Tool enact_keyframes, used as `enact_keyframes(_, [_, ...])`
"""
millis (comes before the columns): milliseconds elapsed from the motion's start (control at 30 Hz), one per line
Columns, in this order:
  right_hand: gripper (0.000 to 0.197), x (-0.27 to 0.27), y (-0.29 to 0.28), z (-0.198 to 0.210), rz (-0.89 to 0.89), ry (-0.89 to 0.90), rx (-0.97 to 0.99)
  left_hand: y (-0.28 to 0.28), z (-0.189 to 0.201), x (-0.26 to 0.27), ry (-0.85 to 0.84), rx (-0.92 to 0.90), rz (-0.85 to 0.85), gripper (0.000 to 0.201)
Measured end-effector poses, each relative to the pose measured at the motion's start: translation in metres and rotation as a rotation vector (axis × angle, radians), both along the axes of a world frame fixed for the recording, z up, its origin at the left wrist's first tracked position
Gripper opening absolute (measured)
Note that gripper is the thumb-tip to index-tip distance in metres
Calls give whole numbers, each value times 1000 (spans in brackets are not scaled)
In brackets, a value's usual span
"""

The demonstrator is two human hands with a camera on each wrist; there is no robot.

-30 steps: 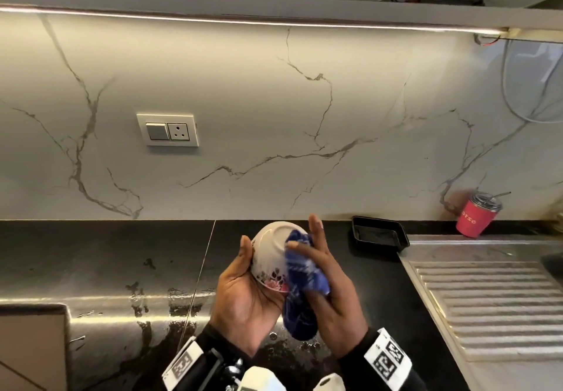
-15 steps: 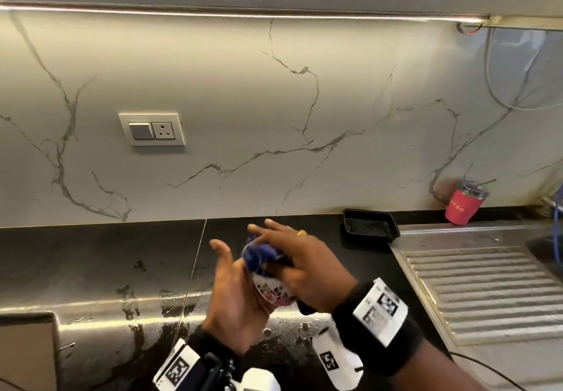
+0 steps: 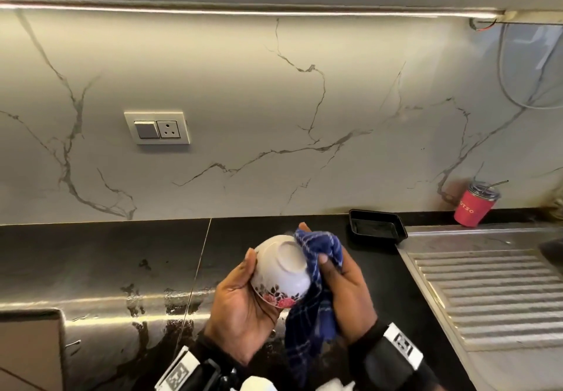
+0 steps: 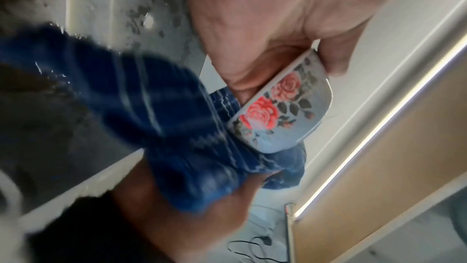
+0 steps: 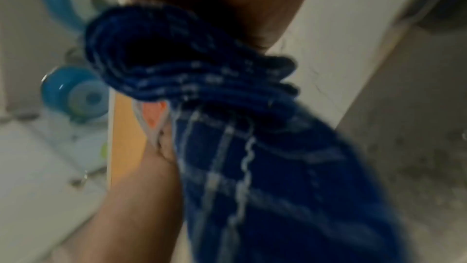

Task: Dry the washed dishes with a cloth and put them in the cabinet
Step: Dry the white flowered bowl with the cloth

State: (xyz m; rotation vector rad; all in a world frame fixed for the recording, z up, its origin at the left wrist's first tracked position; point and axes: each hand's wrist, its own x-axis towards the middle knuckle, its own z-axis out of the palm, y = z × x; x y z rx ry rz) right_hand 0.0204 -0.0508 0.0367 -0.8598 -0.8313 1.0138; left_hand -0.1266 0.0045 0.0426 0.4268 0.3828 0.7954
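While my left hand cups the small rose-patterned bowl above the wet black counter, thumb and fingers curled around its wall, my right hand clamps the blue checked cloth against its side. It looks light, glazed, likely slippery and breakable, so I'd grip wall and rim. Its foot tilts up toward me, mouth facing down into my palm.
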Motion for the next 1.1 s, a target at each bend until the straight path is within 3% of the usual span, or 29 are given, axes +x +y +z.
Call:
enact_keyframes(133, [28,17,7,18,-31,35,-284,0,-3,-1,98,205,-80,64])
enact_keyframes(200, [25,21,10,21,-47,23,-309,0,-2,-1,246,408,-120,43])
enact_keyframes(267, [27,22,11,20,-76,78,-282,-1,3,-4,503,789,-146,25])
enact_keyframes(333, [33,24,10,17,-103,161,-267,2,-1,-7,907,1303,-151,18])
enact_keyframes(400, [36,24,7,10,-102,214,-299,8,-6,-11,1201,1814,-11,16])
enact_keyframes(500, [48,20,3,-5,-21,300,-397,10,-5,-7,1321,2245,41,40])
enact_keyframes(600, [54,18,0,-13,14,253,-384,17,-4,-3,1278,2416,46,42])
enact_keyframes(667, [54,21,-3,-11,6,196,-335,21,-6,-4,1164,2367,74,55])
enact_keyframes(833, [40,19,-3,0,-1,17,-264,1,-32,-12,861,1702,285,98])
enact_keyframes(933, [36,13,-4,-3,23,59,-291,-2,-37,-15,804,1442,423,121])
enact_keyframes(1033, [36,8,-6,-9,69,121,-337,4,-39,-19,736,1211,249,139])
enact_keyframes(1100, [37,4,-4,-10,92,150,-378,6,-40,-22,693,1108,132,134])
